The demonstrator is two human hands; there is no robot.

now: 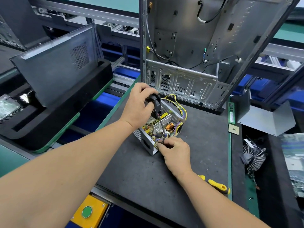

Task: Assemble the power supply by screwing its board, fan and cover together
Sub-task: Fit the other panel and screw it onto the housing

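Note:
The open metal power supply case (142,138) sits on the dark mat, its board (162,125) with a copper coil and heat sinks exposed. My left hand (139,104) grips the black fan (155,102) above the case's far edge. A dark cable runs from the fan down to the board's near corner, where my right hand (175,151) pinches the fan cable (162,129) at its end. Yellow and purple wires (181,111) loop out of the case's far side. The grey bent cover (264,119) lies to the right.
An upright computer chassis (197,63) stands just behind the case. A yellow-handled screwdriver (217,185) lies on the mat (139,170) by my right forearm. A RAM stick (231,112), a CPU chip (233,129) and a cooler fan (253,157) lie right. A black side panel (57,63) leans at left.

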